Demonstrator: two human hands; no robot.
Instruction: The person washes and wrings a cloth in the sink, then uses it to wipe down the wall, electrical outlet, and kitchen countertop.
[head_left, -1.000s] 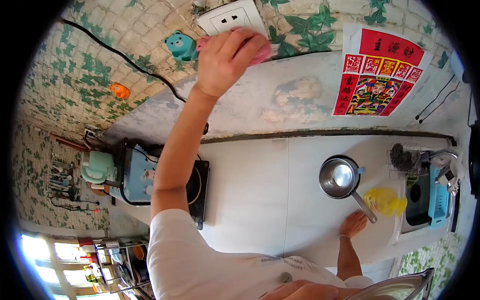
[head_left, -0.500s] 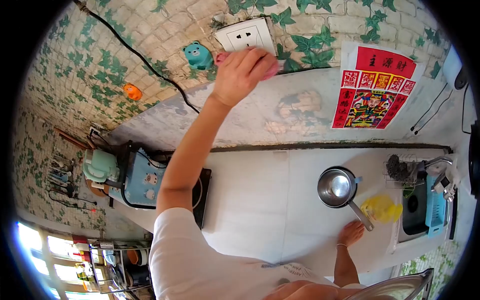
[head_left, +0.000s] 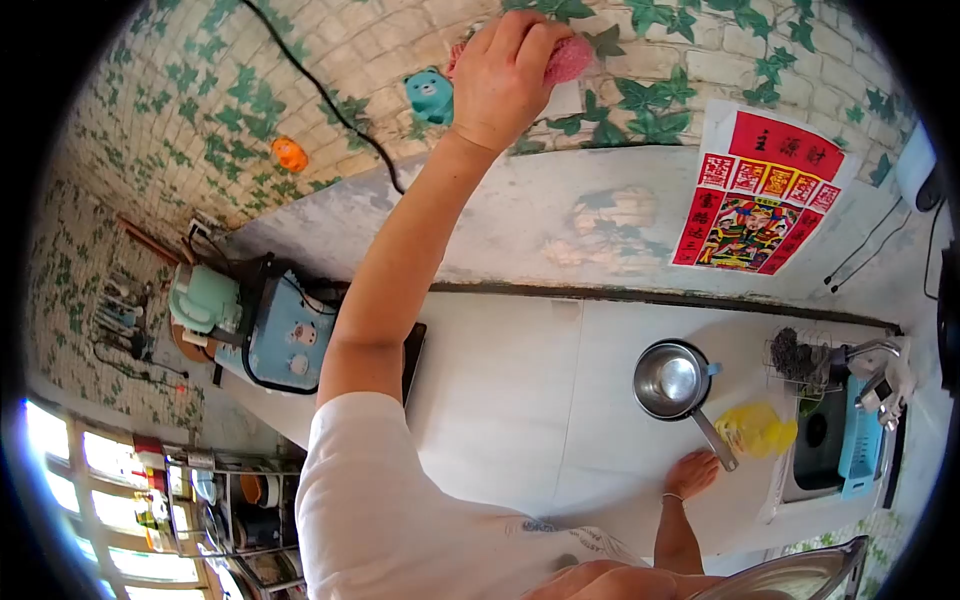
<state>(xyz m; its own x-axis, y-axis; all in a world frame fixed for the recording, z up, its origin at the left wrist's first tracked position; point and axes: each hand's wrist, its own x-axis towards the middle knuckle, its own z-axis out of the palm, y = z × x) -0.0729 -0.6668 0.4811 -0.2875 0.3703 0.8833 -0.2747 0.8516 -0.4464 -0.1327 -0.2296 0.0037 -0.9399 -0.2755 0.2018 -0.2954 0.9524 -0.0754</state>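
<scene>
My left hand (head_left: pixel 507 75) is raised to the brick-patterned wall, its fingers closed over a pink cloth (head_left: pixel 569 61) pressed against the wall. Most of the white wall socket (head_left: pixel 566 100) is hidden behind that hand. Just left of the wrist is a teal bear figure (head_left: pixel 430 96) on the wall. Low on the right, my right hand (head_left: pixel 692 473) lies flat on the white counter (head_left: pixel 500 400), holding nothing. Close to its fingertips is the handle of a metal saucepan (head_left: pixel 670 380), and a yellow cloth or bag (head_left: pixel 757 430) lies beyond.
A sink (head_left: pixel 818 440) with a blue strainer basket (head_left: pixel 860 435) is at the right end. A wire rack (head_left: pixel 800 355) stands behind it. On the left are a blue-covered appliance (head_left: pixel 290 335) and a dark cooktop (head_left: pixel 412 360). A black cable (head_left: pixel 320 90) hangs down the wall; a red poster (head_left: pixel 765 190) is right.
My left hand has moved up and slightly right along the wall with the pink cloth, now covering most of the socket. My right hand stays on the counter. The view has shifted slightly.
</scene>
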